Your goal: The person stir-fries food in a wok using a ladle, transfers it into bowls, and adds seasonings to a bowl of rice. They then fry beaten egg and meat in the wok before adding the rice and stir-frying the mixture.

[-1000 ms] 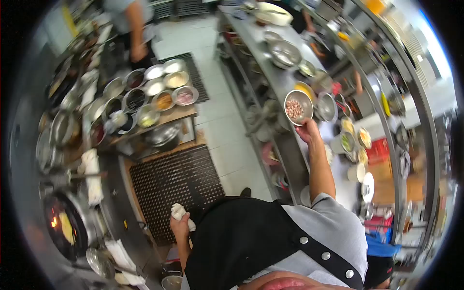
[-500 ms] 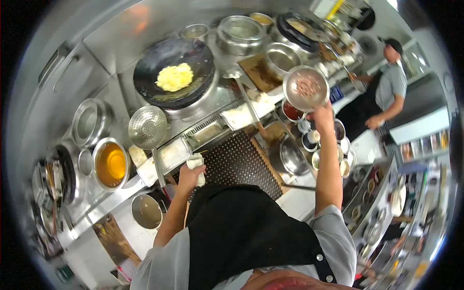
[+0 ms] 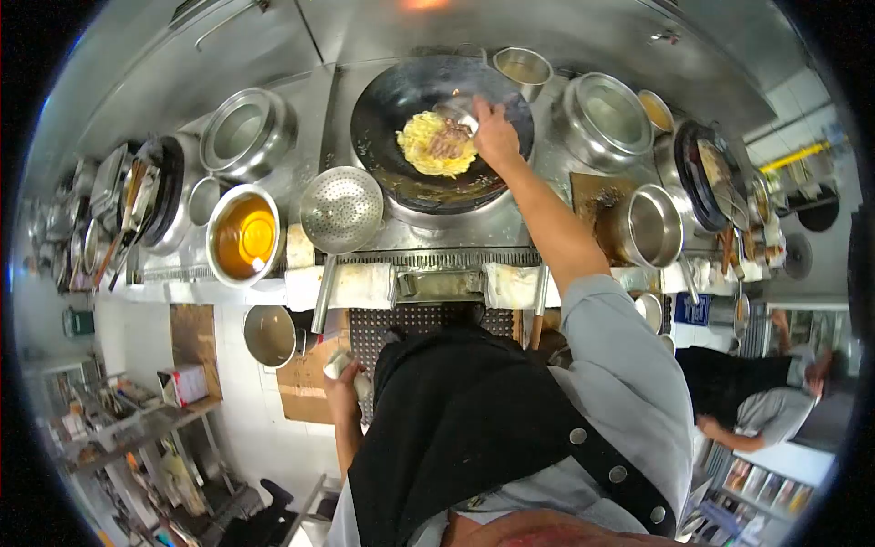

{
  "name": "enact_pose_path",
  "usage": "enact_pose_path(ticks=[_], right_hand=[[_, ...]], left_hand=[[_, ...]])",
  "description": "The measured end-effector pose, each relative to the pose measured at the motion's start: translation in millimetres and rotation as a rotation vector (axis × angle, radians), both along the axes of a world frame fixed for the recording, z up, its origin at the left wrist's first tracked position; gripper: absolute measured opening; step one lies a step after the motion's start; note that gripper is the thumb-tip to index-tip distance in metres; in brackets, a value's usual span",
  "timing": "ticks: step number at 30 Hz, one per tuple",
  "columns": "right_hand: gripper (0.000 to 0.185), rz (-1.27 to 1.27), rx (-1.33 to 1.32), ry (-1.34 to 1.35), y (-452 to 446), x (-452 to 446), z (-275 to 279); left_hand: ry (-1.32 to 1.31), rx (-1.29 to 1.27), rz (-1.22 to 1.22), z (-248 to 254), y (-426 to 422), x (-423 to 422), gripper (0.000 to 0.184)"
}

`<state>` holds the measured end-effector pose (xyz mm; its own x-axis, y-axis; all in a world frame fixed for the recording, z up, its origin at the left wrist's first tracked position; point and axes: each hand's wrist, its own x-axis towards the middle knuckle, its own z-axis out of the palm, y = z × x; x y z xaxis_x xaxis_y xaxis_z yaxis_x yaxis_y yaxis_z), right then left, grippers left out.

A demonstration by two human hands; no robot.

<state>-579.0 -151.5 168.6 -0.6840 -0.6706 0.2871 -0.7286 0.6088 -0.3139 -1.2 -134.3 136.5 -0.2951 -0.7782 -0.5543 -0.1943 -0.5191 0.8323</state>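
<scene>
Evidently, the right hand (image 3: 495,134) grips a metal bowl (image 3: 455,111) over a round wok (image 3: 387,102) of lumpy food (image 3: 425,150) (left hand (image 3: 343,390) clenching cloth (image 3: 337,365)).

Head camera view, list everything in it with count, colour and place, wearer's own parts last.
Wok: one, black, centre of stove
Yellow food: one heap, yellow, in wok
Meat-like pieces: several, pinkish brown, on yellow food
Small bowl: one, silver, over wok
Strainer: one, silver, left of wok
Bowl of amber liquid: one, silver, left of strainer
Stove pots: at least four, silver, around wok
Floor pot: one, silver, below stove, left
Mat: one, black, below stove
Stove cloths: at least two, white, front edge
Other person: one, grey and black clothing, right
Edge clutter: too small to count
Apron: one, black, wearer's front
Right grip: one, bare, holding small bowl
Left grip: one, bare, holding white cloth
</scene>
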Motion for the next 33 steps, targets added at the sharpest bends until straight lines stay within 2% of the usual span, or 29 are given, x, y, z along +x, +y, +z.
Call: enact_pose_path(ticks=[1,3,5,6,9,11,13,14,15,17,18,19,21,22,23,24,25,26,27,28,29,30,31,32,33], right_hand=[[0.062,-0.042,-0.039,-0.008,-8.8,-6.1,-3.6],[0.059,0.021,0.049,-0.049,-20.3,-20.8,-16.1],[0.059,0.012,-0.095,-0.043,-29.4,-29.8,-20.1],[0.060,-0.020,-0.098,-0.137,-31.5,-26.7,-6.8],[0.058,0.089,-0.057,-0.105,-45.8,-21.2,-35.2],[0.057,0.180,-0.005,-0.086,-50.1,-18.9,-41.7],[0.064,0.031,0.053,-0.154,-55.7,-31.1,-31.2],[0.063,0.022,0.047,-0.023,-58.9,-37.4,-26.9],[0.063,0.016,0.050,-0.023,-58.2,-43.8,-22.8],[0.061,0.053,-0.062,0.013,-53.8,-50.9,13.5],[0.063,0.070,-0.074,0.173,-52.7,-58.6,27.7],[0.063,0.060,-0.070,0.187,-49.4,-58.5,54.4],[0.065,0.034,-0.246,0.363,-35.6,-39.1,121.5],[0.065,0.018,-0.240,0.376,-26.3,-27.4,150.3],[0.065,-0.008,-0.388,0.399,-15.8,-15.6,178.5],[0.066,-0.025,-0.535,0.423,-11.5,-8.7,195.2],[0.066,-0.030,-0.525,0.442,-14.7,-15.3,187.1],[0.073,-0.029,-0.506,0.442,-18.9,-28.2,162.7],[0.080,-0.034,-0.488,0.439,-18.3,-33.8,138.9],[0.080,-0.063,-0.070,0.558,-30.8,-12.9,118.3],[0.081,-0.142,0.154,0.287,-37.7,6.5,103.3],[0.080,-0.140,0.068,0.235,-36.0,15.2,94.1],[0.080,-0.148,0.066,0.262,-38.7,28.6,108.9],[0.074,-0.195,-0.149,0.288,-39.2,43.4,120.4],[0.071,-0.244,-0.360,0.300,-37.7,56.4,126.5]], left_hand=[[-0.075,0.008,0.064,-1.6,9.3,9.0,0.022],[-0.155,0.022,0.149,-6.2,28.8,22.2,0.021],[-0.111,0.088,0.243,-13.8,39.1,26.9,0.026],[-0.111,0.045,0.244,-16.5,40.6,26.0,0.031],[-0.054,0.051,0.294,-28.8,34.3,16.2,0.034],[-0.062,0.062,0.290,-11.1,24.8,-2.3,0.033],[0.024,0.087,0.296,4.1,12.1,-22.0,0.029],[0.011,0.084,0.226,20.0,6.5,-33.6,0.027],[0.011,0.087,0.220,16.7,-0.5,-38.7,0.027],[0.048,0.084,0.067,3.1,-14.8,-48.3,0.028],[0.140,0.018,0.065,-4.9,-19.1,-60.3,0.029],[0.154,0.021,0.054,-1.1,-27.2,-75.9,0.029],[0.223,0.165,-0.086,11.6,-48.9,-105.4,0.027],[0.191,0.248,-0.165,8.4,-63.1,-118.5,0.028],[0.160,0.331,-0.244,3.6,-77.7,-132.1,0.029],[0.257,0.419,-0.351,1.6,-92.9,-145.0,0.033],[0.391,0.493,-0.370,-3.1,-101.5,-164.7,0.037],[0.382,0.515,-0.336,7.1,-107.0,-189.2,0.041],[0.453,0.599,-0.392,-6.6,-116.8,-209.1,0.048],[0.458,0.592,-0.432,-9.4,-123.3,-231.1,0.052],[0.385,0.592,-0.444,-0.7,-128.4,-249.3,0.057],[0.354,0.587,-0.442,1.7,-132.9,-264.7,0.055],[0.337,0.583,-0.430,1.5,-137.5,-285.3,0.053],[0.358,0.588,-0.438,0.4,-142.3,-307.0,0.053],[0.312,0.549,-0.435,-3.9,-144.7,-323.0,0.041]])
